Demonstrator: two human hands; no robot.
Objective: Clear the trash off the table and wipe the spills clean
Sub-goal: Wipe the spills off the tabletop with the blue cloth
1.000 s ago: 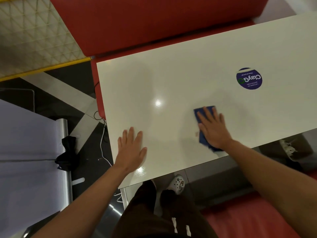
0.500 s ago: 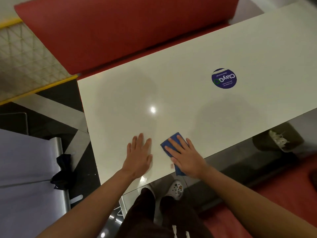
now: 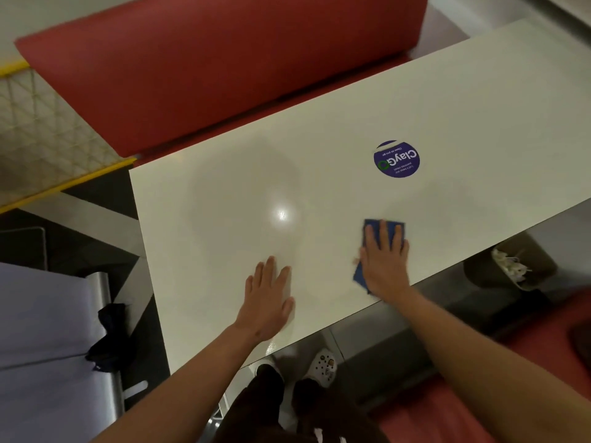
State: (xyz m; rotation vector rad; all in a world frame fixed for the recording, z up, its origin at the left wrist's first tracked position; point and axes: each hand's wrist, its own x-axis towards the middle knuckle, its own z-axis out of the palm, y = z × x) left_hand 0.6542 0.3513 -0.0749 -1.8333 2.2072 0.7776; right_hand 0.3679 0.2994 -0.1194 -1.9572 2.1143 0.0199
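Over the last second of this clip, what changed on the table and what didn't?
The right hand swept the blue cloth toward the left hand, then back out to the right along the table. The left hand stayed flat on the tabletop; nothing was picked up or released.

Dim indoor light. One overhead glare spot on the table (image 3: 319,129), left of the round sticker (image 3: 396,159); soft shadow blotches around that spot. Slight motion blur throughout, wide-angle bending at frame edges.
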